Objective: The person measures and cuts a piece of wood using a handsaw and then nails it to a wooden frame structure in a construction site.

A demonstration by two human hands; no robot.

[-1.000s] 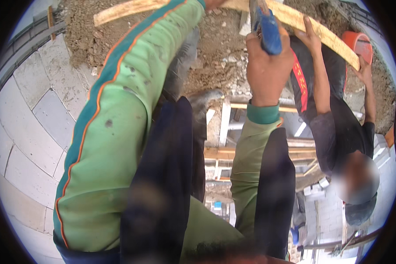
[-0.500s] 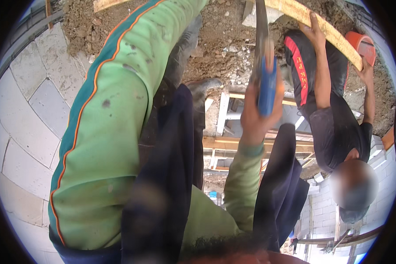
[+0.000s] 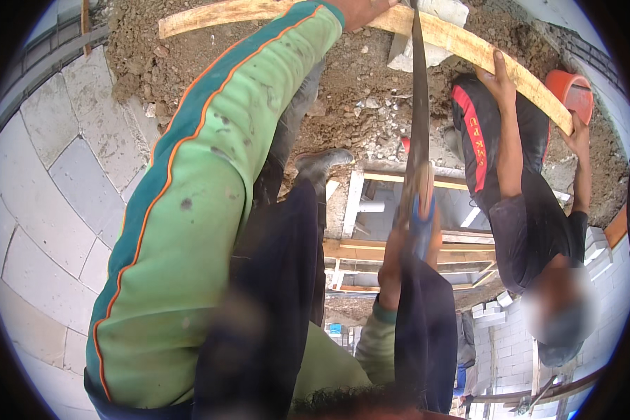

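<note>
My right hand [image 3: 393,262], partly hidden by dark cloth, is wrapped round the blue handle of a handsaw [image 3: 418,105]. The saw's long blade stretches away from me and crosses a long wooden board [image 3: 462,43] near the top of the view. My left hand [image 3: 365,11] bears on this board just left of the blade, its fingers partly cut off by the upper edge. Under the board near the blade is a pale block [image 3: 444,12]. At the board's right end a co-worker's two hands [image 3: 498,80] hold it.
The co-worker [image 3: 539,224] in dark clothes crouches at the right, beside an orange bucket [image 3: 571,92]. A timber frame [image 3: 353,203] lies below the saw. Rubble and soil [image 3: 371,115] cover the ground; a pale block wall [image 3: 56,189] is at the left.
My right hand has drawn the saw back toward me. The board sits lower in view, and my left hand on it has come into sight at the top.
</note>
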